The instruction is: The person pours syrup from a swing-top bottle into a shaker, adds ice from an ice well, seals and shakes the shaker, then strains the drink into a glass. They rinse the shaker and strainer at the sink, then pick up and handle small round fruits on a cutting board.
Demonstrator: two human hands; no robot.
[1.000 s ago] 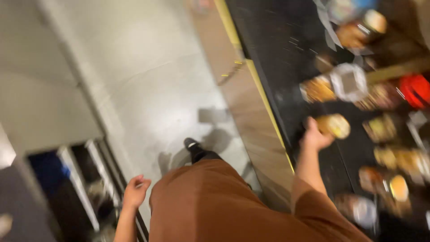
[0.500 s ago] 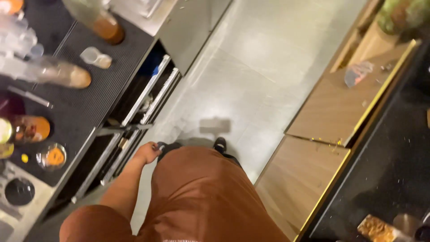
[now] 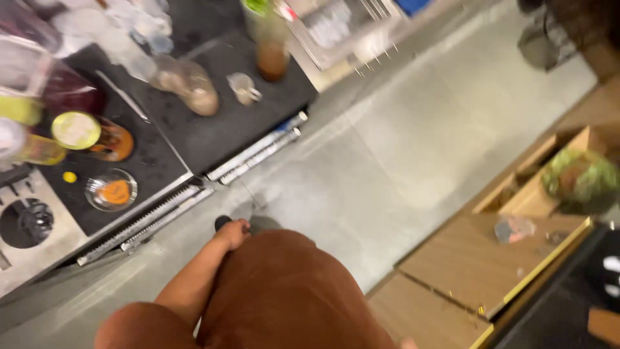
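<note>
My left hand (image 3: 234,231) hangs beside my brown-clad thigh (image 3: 284,291) with its fingers curled and nothing in it. It is above the grey floor, a short way from the front edge of a black counter (image 3: 213,129). Nearest on that counter are a glass bowl with an orange piece (image 3: 112,190) and a jar with a pale yellow lid (image 3: 77,129). My right hand is out of view.
The black counter also holds a tipped glass bottle (image 3: 187,84), a small cup (image 3: 244,87) and a tall glass of brown liquid (image 3: 271,55). A round burner (image 3: 26,223) sits at the left. A wooden counter with a yellow edge (image 3: 478,265) and a box of leafy greens (image 3: 578,181) stand at the right.
The view has swung from the dark counter on my right to the black counter on my left. My right hand, earlier at a jar there, has left the view. My left hand stays at my side.
</note>
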